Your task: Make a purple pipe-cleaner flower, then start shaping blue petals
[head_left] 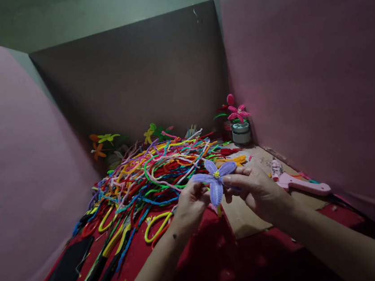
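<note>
Bare forearms [320, 233] reach in, left hand [188, 205] and right hand [259, 191] meeting at a purple flower [216, 193].
From where I stand, the right thumb and fingers pinch it at one side; the left fingers curl behind the petals, partly hidden, so I can't tell whether they grip. It's up above the red cloth [205, 267], in front of a heap of colourful fuzzy strands [163, 166]. A yellow loop handle [162, 215] lies near the left wrist; a pink glue gun [301, 184] rests to the right.

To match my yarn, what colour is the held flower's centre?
The centre is yellow, in the head view.
</note>
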A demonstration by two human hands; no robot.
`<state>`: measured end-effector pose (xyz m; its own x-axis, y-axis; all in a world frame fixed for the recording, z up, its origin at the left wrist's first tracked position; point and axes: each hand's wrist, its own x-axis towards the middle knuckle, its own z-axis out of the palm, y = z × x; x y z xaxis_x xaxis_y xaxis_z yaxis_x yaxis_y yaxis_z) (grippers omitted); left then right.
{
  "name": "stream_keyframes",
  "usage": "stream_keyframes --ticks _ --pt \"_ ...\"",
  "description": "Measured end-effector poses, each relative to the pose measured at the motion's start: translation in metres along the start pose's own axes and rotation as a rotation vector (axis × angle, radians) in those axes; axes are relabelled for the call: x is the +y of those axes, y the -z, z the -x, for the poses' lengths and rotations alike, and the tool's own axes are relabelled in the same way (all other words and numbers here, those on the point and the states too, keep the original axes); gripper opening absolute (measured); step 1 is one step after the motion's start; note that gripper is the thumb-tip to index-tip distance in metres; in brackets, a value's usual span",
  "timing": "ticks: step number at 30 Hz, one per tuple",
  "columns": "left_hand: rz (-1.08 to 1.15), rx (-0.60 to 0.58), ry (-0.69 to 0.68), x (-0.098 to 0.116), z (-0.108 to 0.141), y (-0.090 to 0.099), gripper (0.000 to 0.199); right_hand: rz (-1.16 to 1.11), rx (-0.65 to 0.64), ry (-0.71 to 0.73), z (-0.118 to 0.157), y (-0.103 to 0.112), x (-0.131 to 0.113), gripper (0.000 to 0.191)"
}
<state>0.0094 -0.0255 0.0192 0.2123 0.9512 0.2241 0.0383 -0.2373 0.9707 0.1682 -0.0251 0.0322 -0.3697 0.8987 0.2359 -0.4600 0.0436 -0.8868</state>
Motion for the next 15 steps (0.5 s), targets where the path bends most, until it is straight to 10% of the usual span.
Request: stream_keyframes --ticks 15 --pt "-0.202 0.044 -0.171 -0.004 0.011 -0.015 0.018 0.019 -0.030 0.010 0.006 -0.008 -0.008 0.005"
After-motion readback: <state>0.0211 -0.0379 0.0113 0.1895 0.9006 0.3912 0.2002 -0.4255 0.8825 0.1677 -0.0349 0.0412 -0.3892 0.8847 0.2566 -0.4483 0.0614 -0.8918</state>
